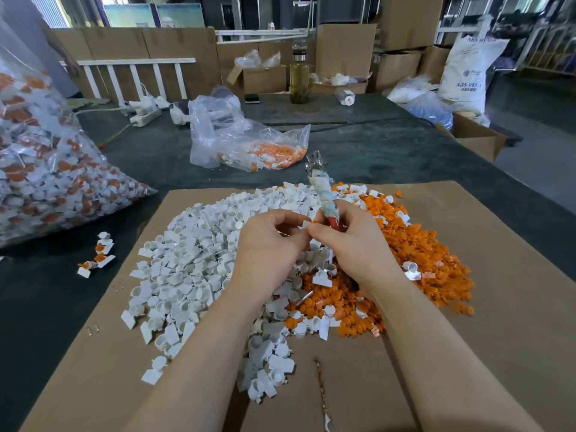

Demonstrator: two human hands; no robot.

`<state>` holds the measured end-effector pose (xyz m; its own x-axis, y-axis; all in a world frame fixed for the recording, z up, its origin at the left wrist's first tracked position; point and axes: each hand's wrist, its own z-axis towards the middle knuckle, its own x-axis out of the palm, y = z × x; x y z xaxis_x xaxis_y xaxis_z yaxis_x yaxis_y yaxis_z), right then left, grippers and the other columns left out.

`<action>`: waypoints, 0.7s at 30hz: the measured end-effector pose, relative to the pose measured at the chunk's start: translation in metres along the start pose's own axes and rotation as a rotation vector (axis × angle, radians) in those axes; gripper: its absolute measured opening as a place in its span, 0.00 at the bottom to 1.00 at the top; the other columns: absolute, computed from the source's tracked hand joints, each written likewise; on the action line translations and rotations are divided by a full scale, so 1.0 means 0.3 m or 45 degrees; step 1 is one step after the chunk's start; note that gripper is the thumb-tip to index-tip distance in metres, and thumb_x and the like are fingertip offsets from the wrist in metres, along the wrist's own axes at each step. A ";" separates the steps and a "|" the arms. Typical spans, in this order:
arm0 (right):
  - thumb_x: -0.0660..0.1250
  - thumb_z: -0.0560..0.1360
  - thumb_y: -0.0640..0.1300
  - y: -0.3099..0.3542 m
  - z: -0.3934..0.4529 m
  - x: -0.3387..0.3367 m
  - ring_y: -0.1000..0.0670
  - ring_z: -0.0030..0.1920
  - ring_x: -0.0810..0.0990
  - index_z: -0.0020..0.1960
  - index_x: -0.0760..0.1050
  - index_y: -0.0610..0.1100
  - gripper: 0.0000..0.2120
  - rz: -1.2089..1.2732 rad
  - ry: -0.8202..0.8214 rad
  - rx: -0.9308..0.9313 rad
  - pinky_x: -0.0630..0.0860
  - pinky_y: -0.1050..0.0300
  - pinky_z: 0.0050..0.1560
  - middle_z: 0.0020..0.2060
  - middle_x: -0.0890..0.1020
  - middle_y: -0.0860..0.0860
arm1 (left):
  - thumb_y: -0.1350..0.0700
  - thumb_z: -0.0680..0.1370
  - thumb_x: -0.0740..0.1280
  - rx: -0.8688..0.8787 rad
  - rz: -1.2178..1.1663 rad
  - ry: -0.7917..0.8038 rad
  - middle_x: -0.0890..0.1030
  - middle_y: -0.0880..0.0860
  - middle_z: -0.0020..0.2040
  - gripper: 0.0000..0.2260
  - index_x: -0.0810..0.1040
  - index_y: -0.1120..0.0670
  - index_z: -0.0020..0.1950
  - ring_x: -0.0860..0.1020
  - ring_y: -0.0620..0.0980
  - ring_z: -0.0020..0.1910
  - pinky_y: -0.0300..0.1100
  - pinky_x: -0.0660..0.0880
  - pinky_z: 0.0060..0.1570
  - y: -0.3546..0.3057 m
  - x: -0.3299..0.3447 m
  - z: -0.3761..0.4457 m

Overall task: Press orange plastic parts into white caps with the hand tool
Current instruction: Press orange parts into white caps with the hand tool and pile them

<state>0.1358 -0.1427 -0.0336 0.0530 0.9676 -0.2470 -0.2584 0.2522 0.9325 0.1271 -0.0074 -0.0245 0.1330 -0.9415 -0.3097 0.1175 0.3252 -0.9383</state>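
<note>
A heap of white caps covers the left half of a brown cardboard sheet; a heap of orange plastic parts lies beside it on the right. Both hands meet above the middle of the heaps. My left hand pinches a white cap at its fingertips. My right hand grips the hand tool, a cloth-wrapped handle with a metal head pointing up and away and a red end by the fingers. An orange part shows between the fingertips, mostly hidden.
A big clear bag of assembled white-and-orange pieces lies at the left. A smaller bag with orange parts lies behind the heaps. A few finished pieces lie on the dark table cloth. Boxes, a bottle and sacks stand at the back.
</note>
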 end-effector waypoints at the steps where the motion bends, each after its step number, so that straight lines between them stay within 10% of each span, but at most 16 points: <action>1: 0.70 0.74 0.43 0.001 0.001 0.000 0.63 0.33 0.75 0.43 0.76 0.46 0.04 -0.022 -0.013 -0.016 0.71 0.72 0.34 0.28 0.76 0.64 | 0.59 0.74 0.73 -0.002 -0.007 -0.013 0.84 0.49 0.35 0.05 0.83 0.49 0.42 0.81 0.40 0.31 0.29 0.74 0.30 -0.001 0.001 0.000; 7: 0.69 0.75 0.39 0.005 -0.001 -0.004 0.65 0.37 0.78 0.46 0.80 0.47 0.04 0.001 -0.059 -0.035 0.71 0.75 0.36 0.33 0.79 0.60 | 0.59 0.72 0.76 -0.102 -0.133 -0.051 0.85 0.52 0.36 0.05 0.82 0.51 0.41 0.85 0.50 0.37 0.46 0.83 0.43 0.003 0.003 0.010; 21: 0.69 0.77 0.39 0.009 -0.001 0.004 0.66 0.36 0.77 0.45 0.77 0.50 0.06 0.038 -0.205 -0.122 0.71 0.74 0.37 0.35 0.78 0.59 | 0.64 0.73 0.74 -0.238 -0.380 -0.015 0.84 0.53 0.33 0.04 0.81 0.57 0.42 0.85 0.48 0.34 0.35 0.79 0.33 -0.014 0.001 0.006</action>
<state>0.1350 -0.1409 -0.0314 0.1957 0.9664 -0.1668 -0.3522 0.2280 0.9077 0.1284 -0.0090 -0.0205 0.1316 -0.9912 -0.0168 -0.0292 0.0131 -0.9995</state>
